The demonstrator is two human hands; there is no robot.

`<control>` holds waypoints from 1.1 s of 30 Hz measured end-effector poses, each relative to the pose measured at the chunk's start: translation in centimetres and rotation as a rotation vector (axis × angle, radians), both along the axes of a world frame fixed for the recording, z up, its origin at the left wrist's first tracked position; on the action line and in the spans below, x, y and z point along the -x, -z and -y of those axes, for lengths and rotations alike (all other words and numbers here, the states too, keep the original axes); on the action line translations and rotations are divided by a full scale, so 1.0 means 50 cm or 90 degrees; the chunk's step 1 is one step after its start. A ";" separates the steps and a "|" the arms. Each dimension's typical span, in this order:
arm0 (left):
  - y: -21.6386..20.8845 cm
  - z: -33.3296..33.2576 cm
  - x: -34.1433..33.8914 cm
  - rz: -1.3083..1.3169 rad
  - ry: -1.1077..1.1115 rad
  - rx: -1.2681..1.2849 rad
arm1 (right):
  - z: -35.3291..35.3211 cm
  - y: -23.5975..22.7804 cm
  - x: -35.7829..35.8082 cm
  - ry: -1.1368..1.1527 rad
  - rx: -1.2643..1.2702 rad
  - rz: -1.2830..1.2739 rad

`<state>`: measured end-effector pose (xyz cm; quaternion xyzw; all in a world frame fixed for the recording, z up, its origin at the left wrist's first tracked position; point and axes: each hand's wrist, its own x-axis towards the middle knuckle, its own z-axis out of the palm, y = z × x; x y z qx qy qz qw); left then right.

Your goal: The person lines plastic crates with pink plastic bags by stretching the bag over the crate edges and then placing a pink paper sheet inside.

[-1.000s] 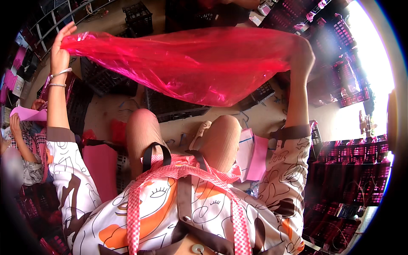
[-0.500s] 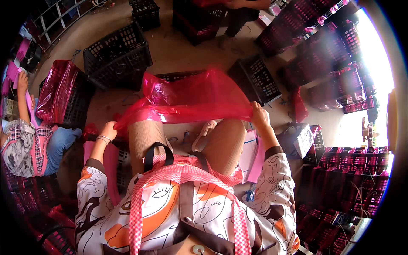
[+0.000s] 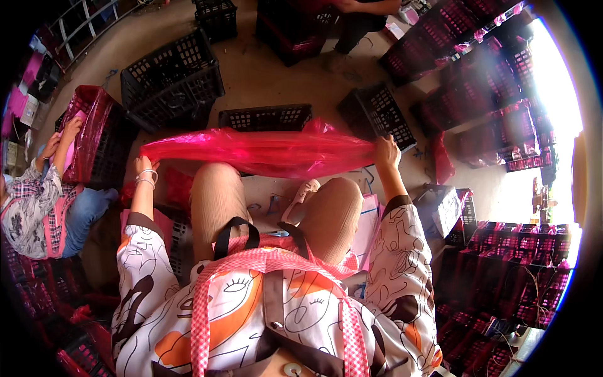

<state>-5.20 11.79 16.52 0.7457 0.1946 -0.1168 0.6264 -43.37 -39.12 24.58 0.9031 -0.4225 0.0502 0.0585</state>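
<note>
A red translucent plastic bag (image 3: 257, 151) is stretched wide in the air between my two hands, above my knees. My left hand (image 3: 144, 168) is closed on its left end, with a bracelet at the wrist. At the right end, my right hand (image 3: 388, 152) grips the plastic with bent fingers. Just beyond the bag stands a black plastic crate (image 3: 265, 117), its front partly hidden by the sheet. The exact finger placement on the film is too small to make out.
Black crates (image 3: 173, 78) stand ahead, another crate (image 3: 379, 116) to the right. On the left a co-worker (image 3: 47, 201) handles pink sheets at a red-lined crate (image 3: 94, 135). Stacked crates with red plastic (image 3: 502, 276) line the right side. A second person's arm (image 3: 370, 6) shows at the top.
Both hands have moved forward, the left also outward. The bag has gone from draped over my knees and the crate to a taut strip. The co-worker's hands have moved to the red-lined crate.
</note>
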 end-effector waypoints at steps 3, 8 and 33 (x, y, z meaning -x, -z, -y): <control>0.040 -0.021 0.001 -0.056 -0.048 0.064 | 0.060 0.081 0.003 0.197 -0.362 0.255; 0.202 -0.116 -0.020 -0.128 -0.125 0.306 | 0.075 0.171 -0.086 0.285 -1.042 0.780; 0.304 0.289 0.085 -0.179 0.464 0.172 | -0.143 0.363 -0.368 -0.242 -1.139 0.019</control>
